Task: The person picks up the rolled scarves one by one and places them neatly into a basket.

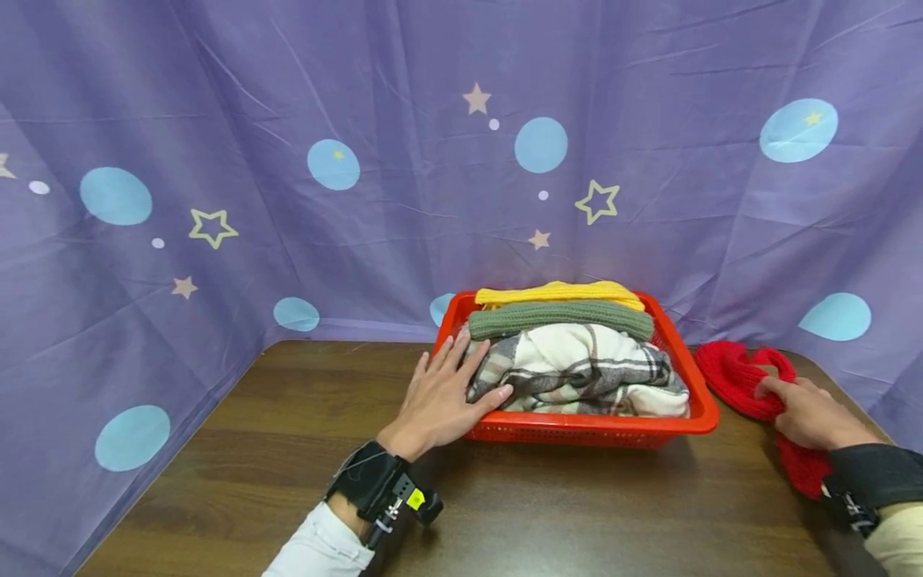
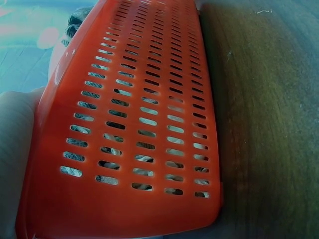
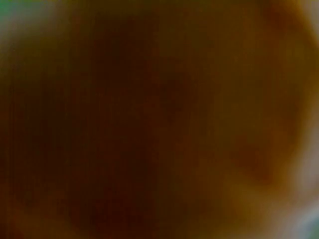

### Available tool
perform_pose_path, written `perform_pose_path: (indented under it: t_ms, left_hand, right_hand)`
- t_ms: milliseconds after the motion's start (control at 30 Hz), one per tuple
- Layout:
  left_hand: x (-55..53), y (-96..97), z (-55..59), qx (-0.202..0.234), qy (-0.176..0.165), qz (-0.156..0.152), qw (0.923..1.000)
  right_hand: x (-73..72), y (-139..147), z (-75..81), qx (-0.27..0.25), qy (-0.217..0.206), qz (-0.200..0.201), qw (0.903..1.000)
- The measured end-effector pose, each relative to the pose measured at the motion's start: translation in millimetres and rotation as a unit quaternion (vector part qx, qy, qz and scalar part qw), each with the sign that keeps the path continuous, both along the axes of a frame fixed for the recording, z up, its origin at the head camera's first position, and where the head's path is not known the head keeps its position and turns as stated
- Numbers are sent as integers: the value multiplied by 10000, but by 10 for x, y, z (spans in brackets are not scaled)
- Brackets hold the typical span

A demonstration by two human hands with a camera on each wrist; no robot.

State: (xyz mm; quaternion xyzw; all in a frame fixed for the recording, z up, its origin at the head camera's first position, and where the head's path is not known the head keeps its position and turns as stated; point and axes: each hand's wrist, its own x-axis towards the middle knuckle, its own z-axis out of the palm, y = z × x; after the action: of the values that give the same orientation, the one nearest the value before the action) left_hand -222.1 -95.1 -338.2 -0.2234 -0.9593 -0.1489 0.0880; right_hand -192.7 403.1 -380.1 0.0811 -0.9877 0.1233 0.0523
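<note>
A red plastic basket stands on the table, holding a plaid scarf-like cloth, a folded green knit and a yellow knit. My left hand rests on its left front corner, fingers spread and nearly straight, the thumb along the front rim. In the left wrist view the basket's slotted side wall fills the middle. To the right of the basket lies a bunched red knitted scarf; my right hand grips it from above, its fingertips partly hidden. The right wrist view is dark and blurred.
The brown wooden table carries everything. Behind it hangs a purple curtain with stars and blue dots, reaching round the left and right sides. The red scarf lies close to the table's right edge.
</note>
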Motion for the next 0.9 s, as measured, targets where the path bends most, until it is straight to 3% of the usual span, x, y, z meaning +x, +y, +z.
perform_pose_path:
  t_ms: [233,333,533,633,733,900]
  left_hand:
    - [1,-15,-34,171,87,-47,9998]
    - [0,-20,-35,331,180,-82,9993]
    - [8,-26,23,428,188,-169,9988]
    - [30,-14,132,540,62,-275,9981]
    - [49,49,316,766,81,-533,9956]
    - [74,271,681,882,691,-1065,9880]
  right_hand:
    - [30,-31,188,-293,446,-375,9979]
    - [57,-106,362,-455,783,-477,9947]
    - [70,-341,752,-499,1517,-232,9869]
    - [50,-505,951,-541,1810,-15,9820]
    - [38,-705,1171,-632,2023,166,9771]
    - [42,-1076,1545,-803,2558,554,9618]
